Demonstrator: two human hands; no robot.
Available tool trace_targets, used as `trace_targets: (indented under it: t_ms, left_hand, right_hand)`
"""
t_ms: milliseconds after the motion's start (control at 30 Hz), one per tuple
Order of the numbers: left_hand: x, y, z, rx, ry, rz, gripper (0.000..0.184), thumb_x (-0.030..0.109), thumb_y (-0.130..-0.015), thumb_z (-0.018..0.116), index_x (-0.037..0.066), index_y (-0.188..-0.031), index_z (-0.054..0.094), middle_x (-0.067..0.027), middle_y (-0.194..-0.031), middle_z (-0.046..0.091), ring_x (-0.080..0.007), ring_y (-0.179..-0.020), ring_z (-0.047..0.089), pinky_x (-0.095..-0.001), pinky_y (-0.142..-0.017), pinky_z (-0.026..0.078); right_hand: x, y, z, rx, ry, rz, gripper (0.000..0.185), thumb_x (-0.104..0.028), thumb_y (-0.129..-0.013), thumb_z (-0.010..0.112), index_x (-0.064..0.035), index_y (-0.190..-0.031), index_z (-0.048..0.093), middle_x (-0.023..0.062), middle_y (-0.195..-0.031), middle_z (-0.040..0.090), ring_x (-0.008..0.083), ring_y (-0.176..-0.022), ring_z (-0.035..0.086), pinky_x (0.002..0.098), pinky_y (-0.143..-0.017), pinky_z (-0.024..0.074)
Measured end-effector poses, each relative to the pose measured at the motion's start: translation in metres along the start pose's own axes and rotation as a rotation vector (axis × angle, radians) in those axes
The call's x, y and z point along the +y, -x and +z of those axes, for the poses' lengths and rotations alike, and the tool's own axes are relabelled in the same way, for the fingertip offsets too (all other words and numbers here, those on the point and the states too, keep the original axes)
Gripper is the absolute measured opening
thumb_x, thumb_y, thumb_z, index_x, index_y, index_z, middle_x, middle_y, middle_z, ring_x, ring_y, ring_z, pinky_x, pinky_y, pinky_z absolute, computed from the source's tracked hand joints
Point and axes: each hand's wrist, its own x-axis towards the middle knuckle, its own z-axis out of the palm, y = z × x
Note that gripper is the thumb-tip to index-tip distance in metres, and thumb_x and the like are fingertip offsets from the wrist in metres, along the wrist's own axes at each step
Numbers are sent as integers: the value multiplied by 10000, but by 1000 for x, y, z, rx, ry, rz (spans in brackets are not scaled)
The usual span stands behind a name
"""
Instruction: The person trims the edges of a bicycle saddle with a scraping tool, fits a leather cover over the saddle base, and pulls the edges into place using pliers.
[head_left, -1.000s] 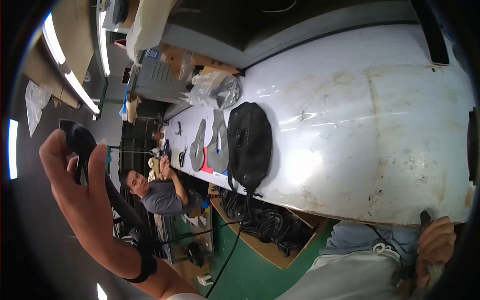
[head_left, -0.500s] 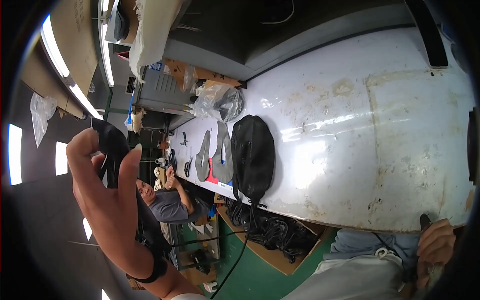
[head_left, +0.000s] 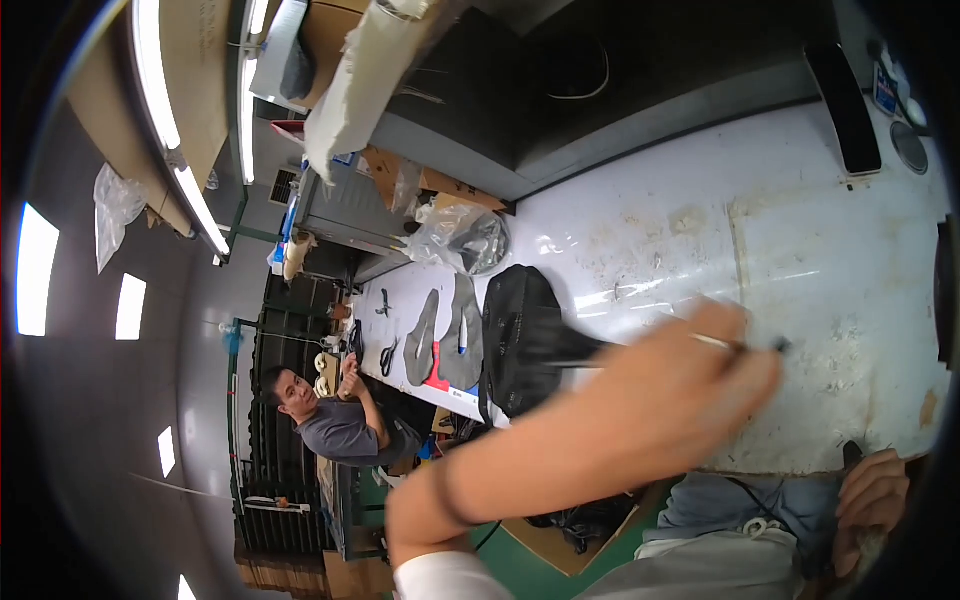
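My left hand [head_left: 690, 375] is smeared by motion above the table. Its fingers look curled round something dark; a small dark tip shows past the fingertips, and a black blur lies behind the hand. I cannot make out what it holds. Partly behind the left forearm lies a black fabric pouch [head_left: 515, 320] on the white table [head_left: 800, 260]. At the table's front edge, by my waist, my right hand [head_left: 872, 495] is closed round a tool with a dark blunt tip [head_left: 852, 455]; the rest of the tool is mostly hidden.
Grey cut pieces [head_left: 462, 335], scissors [head_left: 388, 357] and a clear plastic bag [head_left: 465, 240] lie beyond the pouch. A black strip [head_left: 843, 110] rests at the back right. Below the edge stands a cardboard box [head_left: 560, 555] of black items. Another person [head_left: 345, 425] is at the far end.
My left hand has swung down and to the right, from raised at the left with a black item to over the table. The view has shifted slightly. My right hand stays put.
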Motion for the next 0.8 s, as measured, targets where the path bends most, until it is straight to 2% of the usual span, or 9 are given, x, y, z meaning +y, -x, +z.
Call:
trace_targets:
  t_ms: [100,233,400,500,567,633,700,733,800]
  left_hand:
    - [-6,-36,148,135,6,439,216,135,-901,602,-6,-1065,596,-186,-1038,605,-332,-961,634,-418,-767,538]
    - [-4,-53,169,153,-64,559,246,162,-860,614,-12,-1035,612,-164,-1034,642,-311,-986,626,-404,-875,505]
    - [11,-33,179,145,17,431,198,128,-852,614,11,-1008,642,-135,-1046,662,-298,-1015,624,-406,-931,483]
    - [16,-37,174,193,108,384,194,115,-844,636,18,-1010,659,-125,-1092,680,-308,-1038,629,-413,-948,486]
    - [28,-41,179,204,189,292,215,109,-817,709,28,-1015,681,-117,-1142,690,-326,-1061,635,-422,-955,494]
    - [36,-47,169,149,248,208,256,96,-780,794,38,-1014,707,-112,-1162,695,-336,-1080,642,-437,-946,502]
    - [50,-54,149,86,229,164,273,61,-772,825,39,-1023,723,-114,-1132,702,-336,-1050,660,-448,-901,519]
    - [55,-55,148,69,184,146,267,35,-783,820,36,-1033,725,-114,-1104,707,-334,-1015,676,-450,-863,533]
    - [61,-55,161,78,219,157,281,113,-765,854,59,-1004,715,-94,-1103,693,-320,-1025,655,-469,-923,499]
  right_hand:
    - [-16,-13,3,45,153,48,412,-413,-1061,589,-155,-746,522,-10,-646,547,131,-579,516,252,-561,443]
    - [-10,0,-32,21,175,65,398,-362,-1045,620,-155,-717,530,0,-655,567,139,-583,534,261,-569,452]
    - [20,27,-59,-60,24,62,361,-281,-991,718,-160,-691,558,18,-673,627,145,-584,586,274,-581,492]
    - [34,14,-50,-106,-186,-80,252,-280,-932,816,-136,-781,675,17,-700,714,141,-599,686,304,-580,580]
    - [31,9,-45,-87,-172,-99,361,-392,-838,865,-130,-834,617,-10,-701,702,158,-569,670,321,-581,573]
    - [27,-2,-55,-221,-330,-72,389,-262,-771,942,-29,-938,680,89,-795,732,241,-672,730,401,-638,609]
    - [15,1,-54,-160,-359,-13,334,-208,-821,916,21,-929,700,129,-836,724,294,-714,736,418,-661,613]
    - [0,-5,-57,-202,-250,63,291,-173,-852,899,13,-897,680,105,-759,704,262,-664,714,426,-621,613]
    - [6,8,-51,-93,-318,-14,318,-187,-884,873,36,-919,648,94,-733,673,250,-633,685,414,-601,600]
